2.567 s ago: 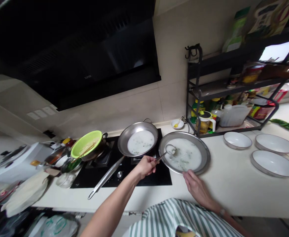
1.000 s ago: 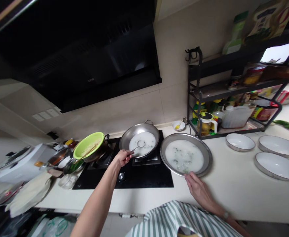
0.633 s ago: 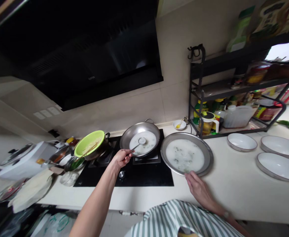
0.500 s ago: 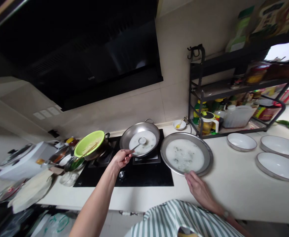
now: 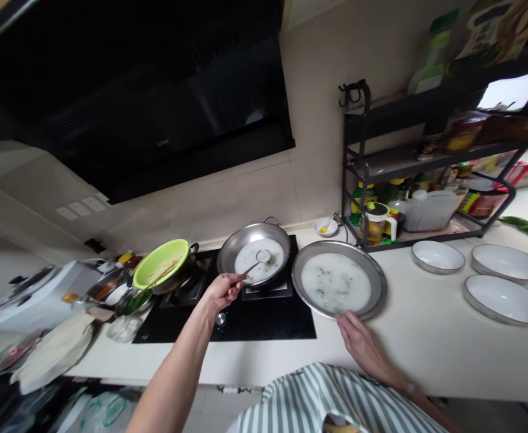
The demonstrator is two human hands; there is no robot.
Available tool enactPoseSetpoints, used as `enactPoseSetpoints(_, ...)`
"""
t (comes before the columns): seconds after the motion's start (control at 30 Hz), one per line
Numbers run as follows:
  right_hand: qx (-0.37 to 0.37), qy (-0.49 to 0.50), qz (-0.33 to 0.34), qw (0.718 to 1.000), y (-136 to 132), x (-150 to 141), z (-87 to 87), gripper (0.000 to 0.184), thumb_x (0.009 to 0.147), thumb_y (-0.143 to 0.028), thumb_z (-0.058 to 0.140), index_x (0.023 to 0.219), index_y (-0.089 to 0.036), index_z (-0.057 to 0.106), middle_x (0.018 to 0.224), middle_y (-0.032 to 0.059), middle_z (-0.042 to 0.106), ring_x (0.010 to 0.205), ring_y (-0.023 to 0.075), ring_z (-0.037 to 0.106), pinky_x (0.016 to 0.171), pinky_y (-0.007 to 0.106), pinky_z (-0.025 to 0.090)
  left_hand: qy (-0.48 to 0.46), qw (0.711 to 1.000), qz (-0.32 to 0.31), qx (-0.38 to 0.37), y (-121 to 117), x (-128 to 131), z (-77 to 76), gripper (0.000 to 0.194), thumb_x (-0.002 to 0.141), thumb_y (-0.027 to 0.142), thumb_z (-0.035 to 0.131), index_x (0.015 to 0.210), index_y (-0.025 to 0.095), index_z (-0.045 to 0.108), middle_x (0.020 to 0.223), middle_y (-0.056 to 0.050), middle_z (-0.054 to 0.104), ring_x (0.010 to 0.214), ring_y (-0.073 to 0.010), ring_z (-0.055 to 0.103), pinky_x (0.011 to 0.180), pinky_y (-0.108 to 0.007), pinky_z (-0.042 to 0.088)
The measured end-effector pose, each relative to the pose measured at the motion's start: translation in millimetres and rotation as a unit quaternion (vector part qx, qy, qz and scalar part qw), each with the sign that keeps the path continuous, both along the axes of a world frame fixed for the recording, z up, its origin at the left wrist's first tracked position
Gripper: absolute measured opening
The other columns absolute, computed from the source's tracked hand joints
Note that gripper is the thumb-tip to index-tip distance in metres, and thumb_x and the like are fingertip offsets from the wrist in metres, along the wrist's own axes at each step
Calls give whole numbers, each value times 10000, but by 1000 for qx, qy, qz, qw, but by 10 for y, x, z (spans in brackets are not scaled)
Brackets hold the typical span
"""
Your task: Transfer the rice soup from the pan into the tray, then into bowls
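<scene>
My left hand (image 5: 224,291) is closed round the handle of a ladle (image 5: 263,257). The ladle's bowl is over the steel wok (image 5: 230,248), at the surface of a white, cloudy liquid (image 5: 250,252) with green bits. To the right, a wide metal basin (image 5: 378,282) stands on the counter beside the stove, holding similar white liquid with dark green pieces. My right hand (image 5: 358,338) pinches the near rim of this basin; its thumb is partly hidden.
A lime-green colander (image 5: 147,273) with chopsticks tops a dark pot on the left burner. Several white dishes (image 5: 507,299) sit on the right counter. Behind the basin are a small saucer (image 5: 320,225) and a black rack (image 5: 365,174) of bottles. A range hood (image 5: 192,108) overhangs the stove.
The ladle's bowl has shifted slightly right and away from me within the wok. My right hand stays on the basin's rim. The whole view has shifted a little.
</scene>
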State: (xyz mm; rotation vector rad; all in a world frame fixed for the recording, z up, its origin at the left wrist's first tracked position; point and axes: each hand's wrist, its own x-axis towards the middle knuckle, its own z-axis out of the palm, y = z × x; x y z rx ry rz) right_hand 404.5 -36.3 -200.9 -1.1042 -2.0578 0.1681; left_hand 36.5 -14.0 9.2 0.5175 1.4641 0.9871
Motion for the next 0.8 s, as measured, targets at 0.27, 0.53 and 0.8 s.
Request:
enactPoseSetpoints(0.27,-5,-6,0,1000,3,10,-19,357,1020,-239,360,1003,-237,717,853,66,658,688,167,646,617,259,535,-14,1000,-18,7,-40,213,186,73,843,48,620,851,54,692,508,40,485,326,3,285,313,-105,136)
enactPoseSetpoints(0.53,-8,-5,5,1000,6,14,-24,369,1016,-251,356,1045,-235,724,846,77,658,693,178,643,626,270,549,-23,994,-101,17,-90,596,265,96,813,103,631,879,70,691,506,32,521,327,-5,289,340,-131,134)
enactPoseSetpoints(0.8,-9,-6,1,1000,3,10,0,379,1028,-258,345,1007,-231,723,840,73,653,678,171,632,608,268,536,63,979,-193,10,-114,1047,-287,98,811,214,636,845,122,642,466,53,508,311,-37,255,368,-200,115)
